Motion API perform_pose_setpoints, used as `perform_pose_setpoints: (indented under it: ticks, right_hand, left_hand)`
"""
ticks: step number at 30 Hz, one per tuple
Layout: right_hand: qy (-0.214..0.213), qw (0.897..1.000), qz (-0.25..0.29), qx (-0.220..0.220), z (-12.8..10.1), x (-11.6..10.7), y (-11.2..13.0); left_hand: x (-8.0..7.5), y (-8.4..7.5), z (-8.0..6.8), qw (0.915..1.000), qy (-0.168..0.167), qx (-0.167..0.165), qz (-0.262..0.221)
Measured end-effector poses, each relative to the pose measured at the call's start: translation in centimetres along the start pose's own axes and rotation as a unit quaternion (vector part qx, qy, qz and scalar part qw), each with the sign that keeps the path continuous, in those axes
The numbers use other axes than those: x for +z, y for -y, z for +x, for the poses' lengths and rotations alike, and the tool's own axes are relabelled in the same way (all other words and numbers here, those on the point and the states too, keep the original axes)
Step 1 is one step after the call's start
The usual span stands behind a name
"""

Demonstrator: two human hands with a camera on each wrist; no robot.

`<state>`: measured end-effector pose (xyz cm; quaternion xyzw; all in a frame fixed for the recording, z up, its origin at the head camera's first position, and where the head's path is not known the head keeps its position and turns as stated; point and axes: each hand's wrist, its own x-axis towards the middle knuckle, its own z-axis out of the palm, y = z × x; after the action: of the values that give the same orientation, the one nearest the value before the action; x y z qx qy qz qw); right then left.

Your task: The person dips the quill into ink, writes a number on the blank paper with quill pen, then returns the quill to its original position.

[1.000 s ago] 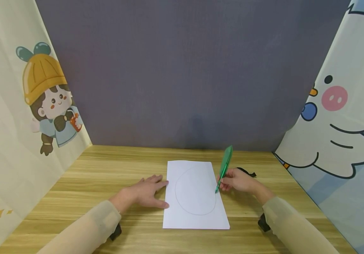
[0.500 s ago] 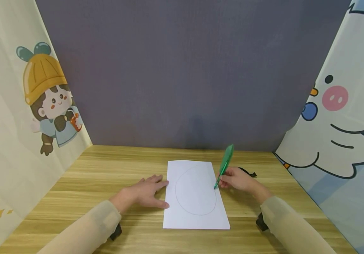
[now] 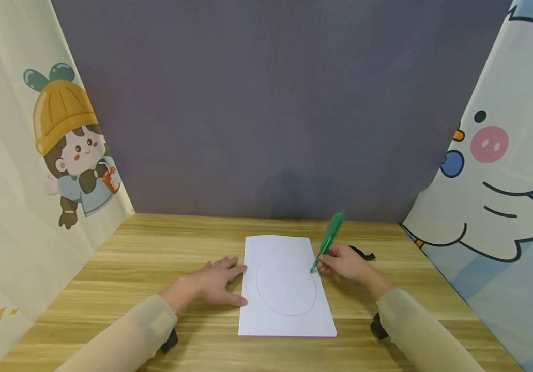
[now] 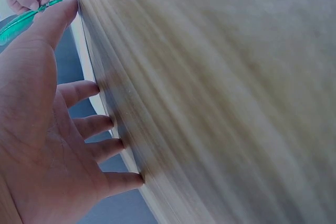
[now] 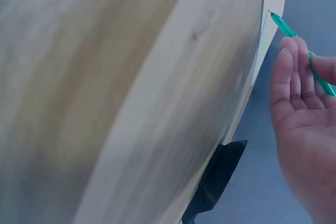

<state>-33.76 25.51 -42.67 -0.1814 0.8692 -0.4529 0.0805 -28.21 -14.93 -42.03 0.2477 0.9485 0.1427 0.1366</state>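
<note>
- Backdrop [image 3: 266,103] of grey cloth behind; cartoon girl curtain [image 3: 68,150] at left side, cartoon duck curtain [image 3: 503,181] at right side.
- Wooden table [image 3: 154,258], light grain, bearing all the rest.
- White paper sheet [image 3: 285,325] flat near middle of table, long side running away from the person; pencil oval [image 3: 266,297] drawn on it, filling most of the sheet.
- Left hand [image 3: 210,287] flat on table, palm down, fingers straight and relaxed, grasping nothing; fingertips touching left edge of sheet. Same seen from left wrist view: left hand [image 4: 47,145] spread, fingertips against table surface.
- Right hand [image 3: 343,262] just beside right edge of sheet, fingers curled and pinching green pen [image 3: 328,242]. In right wrist view also: right hand [image 5: 299,129] with fingers around green pen [image 5: 294,35].
- Pen tilted, leaf-shaped top pointing up and away, tip down on sheet at upper right part of oval line.
- Small black object [image 3: 364,253] on table just behind right hand; kind cannot be told.
</note>
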Motion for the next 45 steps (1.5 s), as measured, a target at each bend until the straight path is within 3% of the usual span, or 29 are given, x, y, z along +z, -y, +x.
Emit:
perform_pose_setpoints:
  ticks: [25, 45]
  right_hand:
    - [-0.025, 1.0, -0.018, 0.004, 1.5, 1.4, 0.7]
    - [-0.016, 1.0, -0.022, -0.003, 3.3, 2.9, 1.3]
  left_hand:
    - [0.2, 0.4, 0.2, 1.0, -0.001, 0.002, 0.0]
    - [0.4, 0.5, 0.3, 1.0, -0.002, 0.004, 0.007]
